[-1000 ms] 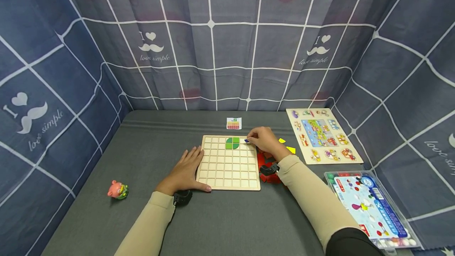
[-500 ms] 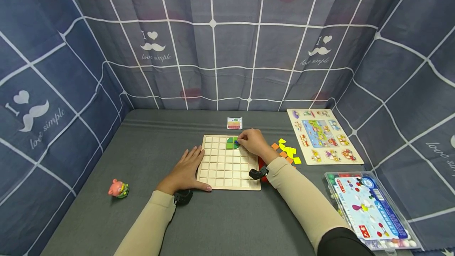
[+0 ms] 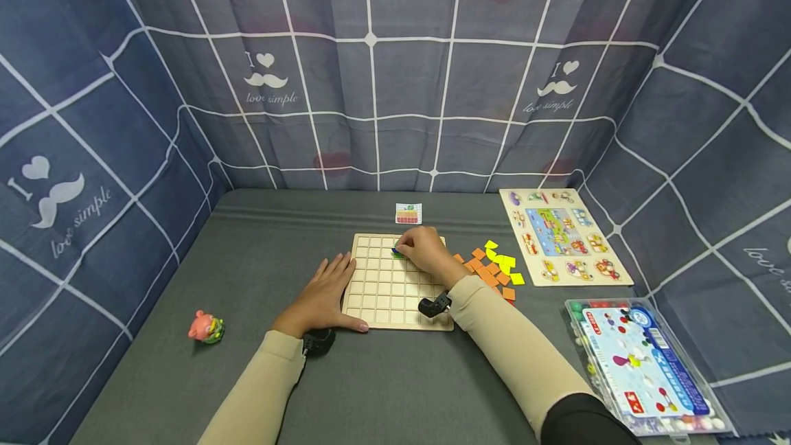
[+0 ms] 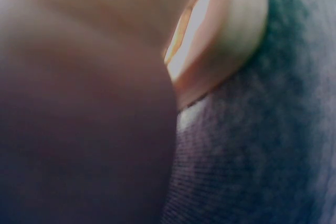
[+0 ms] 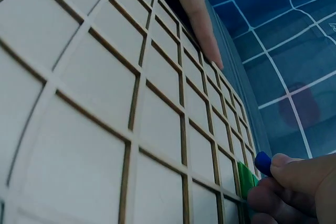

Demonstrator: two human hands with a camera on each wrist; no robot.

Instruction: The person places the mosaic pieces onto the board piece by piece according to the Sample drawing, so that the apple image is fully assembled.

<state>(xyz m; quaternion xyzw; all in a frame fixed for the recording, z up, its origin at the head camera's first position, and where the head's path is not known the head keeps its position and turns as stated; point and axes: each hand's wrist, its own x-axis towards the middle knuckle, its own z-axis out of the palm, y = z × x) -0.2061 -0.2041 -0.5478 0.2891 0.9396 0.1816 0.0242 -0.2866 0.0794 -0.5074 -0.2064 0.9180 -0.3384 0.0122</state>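
Observation:
A light wooden grid board lies flat on the grey table, divided into small square cells. My left hand rests with straight, spread fingers along the board's left edge, thumb at the front corner. Over the board's upper part, my right hand pinches a small blue piece between thumb and fingers. Green pieces sit in cells right beside those fingertips, mostly hidden by the hand in the head view. The left wrist view is blurred, filled mainly by the hand and a bit of board edge.
Orange tiles and yellow tiles lie loose right of the board. Behind it is a small pattern card. A picture puzzle board and a clear plastic case stand at right, a pink pig figure at left.
My right hand has moved left across the board with the blue piece, from its upper right corner to the green pieces. The left hand has stayed in place.

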